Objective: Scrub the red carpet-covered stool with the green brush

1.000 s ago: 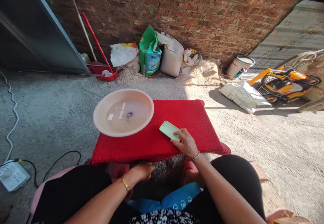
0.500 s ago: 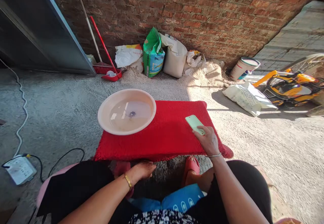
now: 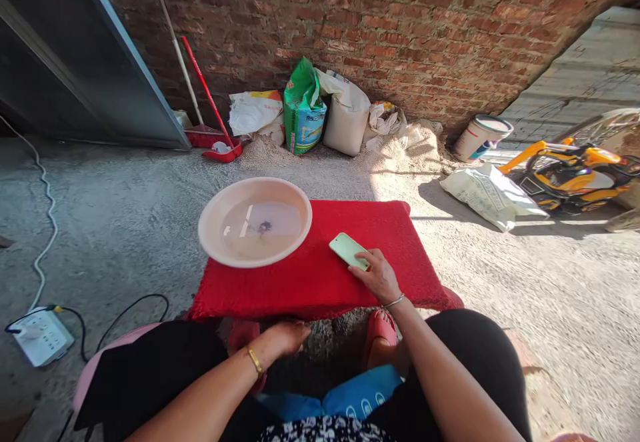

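Note:
A pale green phone case (image 3: 347, 249) is over the red cloth, tilted with its far end toward the basin. Whether a phone is inside it I cannot tell. My right hand (image 3: 379, 275), with a silver bangle at the wrist, pinches its near right end between thumb and fingers. My left hand (image 3: 287, 337), wearing a gold bracelet, hangs loosely between my knees below the near edge, fingers partly hidden, with nothing seen in it. On the left of the red cloth (image 3: 300, 289) stands a pale pink basin (image 3: 210, 242) of water, a dark purple mark showing at its bottom.
Several sacks, among them a green bag (image 3: 304, 112), lean by the brick wall (image 3: 400, 22). A red dustpan (image 3: 223, 153) stands left of them. A bucket (image 3: 480, 139), a white sack (image 3: 493, 195) and a yellow toy digger (image 3: 575, 169) are at right. A power strip (image 3: 43, 339) lies at left.
My right hand has moved left over the red cloth with the phone case, toward the basin. The left hand has stayed nearly still.

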`<state>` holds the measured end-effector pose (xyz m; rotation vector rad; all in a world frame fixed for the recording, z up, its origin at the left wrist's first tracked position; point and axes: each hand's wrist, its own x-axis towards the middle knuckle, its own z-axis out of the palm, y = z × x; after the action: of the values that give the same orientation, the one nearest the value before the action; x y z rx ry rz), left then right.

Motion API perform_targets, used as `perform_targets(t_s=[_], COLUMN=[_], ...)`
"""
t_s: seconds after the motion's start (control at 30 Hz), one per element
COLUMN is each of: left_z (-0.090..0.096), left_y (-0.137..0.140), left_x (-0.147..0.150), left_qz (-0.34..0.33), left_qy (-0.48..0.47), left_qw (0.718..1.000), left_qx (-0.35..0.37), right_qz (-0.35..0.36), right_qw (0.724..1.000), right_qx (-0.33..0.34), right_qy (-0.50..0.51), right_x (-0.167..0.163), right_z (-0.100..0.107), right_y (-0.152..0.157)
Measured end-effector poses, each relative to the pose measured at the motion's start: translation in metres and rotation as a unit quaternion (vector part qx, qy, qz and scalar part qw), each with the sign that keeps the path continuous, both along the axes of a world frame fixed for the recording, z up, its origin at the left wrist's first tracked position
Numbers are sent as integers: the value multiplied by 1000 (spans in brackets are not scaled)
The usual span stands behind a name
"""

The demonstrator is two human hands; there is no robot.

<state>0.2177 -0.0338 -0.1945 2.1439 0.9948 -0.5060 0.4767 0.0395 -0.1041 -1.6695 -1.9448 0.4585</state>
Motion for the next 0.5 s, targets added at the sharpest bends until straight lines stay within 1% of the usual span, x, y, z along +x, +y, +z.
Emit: perform_targets(t_s=[0.07, 0.17, 0.23, 0.27, 0.3, 0.37, 0.43, 0.5], left_z=[0, 1, 2, 3, 3, 5, 5, 5], left_y=[0, 1, 2, 3, 3, 4, 4, 4], left_x=[0, 2, 4, 4, 5, 6, 6, 4], left_qz=[-1, -3, -4, -5, -6, -9, -9, -7], left_qy=[14, 22, 27, 30, 32, 33, 28, 18], left_qw=[1000, 999, 999, 999, 999, 999, 999, 1000], left_qx=[16, 24, 25, 25, 24, 23, 22, 22], right_qz=[-88, -220, -276, -287, -286, -247, -172, -94], right_qw=[996, 973, 958, 955, 956, 968, 985, 995], right_qx=[-18, -37, -44, -44, -40, -19, 4, 18], right_qy=[-17, -58, -65, -61, -54, -33, -6, 19], right_x=[30, 71, 85, 87, 85, 68, 41, 8], right_z=[1, 7, 12, 14, 15, 17, 16, 12], right_y=[1, -1, -3, -3, -3, -2, 1, 3])
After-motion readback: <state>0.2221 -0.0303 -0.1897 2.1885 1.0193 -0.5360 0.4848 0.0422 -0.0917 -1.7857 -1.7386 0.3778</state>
